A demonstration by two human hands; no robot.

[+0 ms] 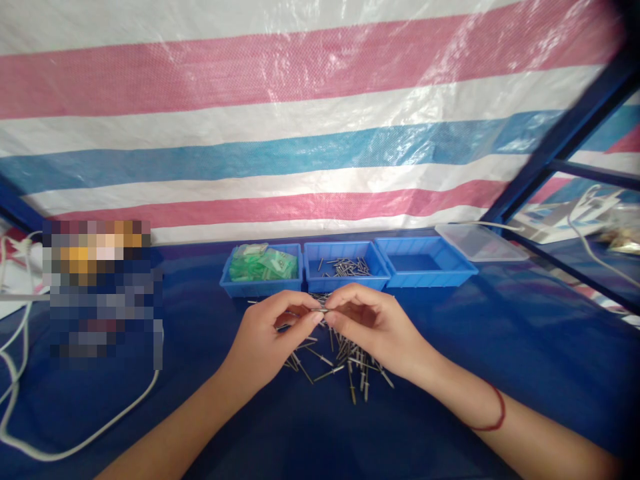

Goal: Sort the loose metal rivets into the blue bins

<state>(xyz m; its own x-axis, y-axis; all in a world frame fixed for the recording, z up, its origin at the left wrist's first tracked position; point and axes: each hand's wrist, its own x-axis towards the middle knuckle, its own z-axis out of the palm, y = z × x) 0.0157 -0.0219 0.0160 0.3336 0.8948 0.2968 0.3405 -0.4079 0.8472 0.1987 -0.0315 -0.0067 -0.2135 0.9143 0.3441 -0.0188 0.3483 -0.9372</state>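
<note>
1. Left hand (273, 333) came in from 7 o'clock, fingers curled, thumb and forefinger pinched on the left end of a thin grey metal pin (320, 310).
2. That pin lay level, its long axis running 9 to 3 o'clock, bridging the two sets of fingertips; both hands were equally near it, each at one end.
3. Right hand (373, 327), entering from 4 o'clock with a red cord bracelet (495, 413) at the wrist, pinched the pin's right end, its other fingers loosely bent.
4. Directly beneath, toward 6 o'clock, a loose heap of slim shiny metal pins (345, 363) lay scattered on the dark blue cloth table cover (500, 347).
5. At 12 o'clock sat three blue rectangular plastic bins in a row: the left bin (235, 288) held glossy green packets (263, 263), the middle bin (313, 285) more pins, and the right bin (425, 277) looked bare.
6. A clear plastic lid (480, 241) rested at 2 o'clock, and a white cable (75, 448) curved at 8 o'clock.
</note>
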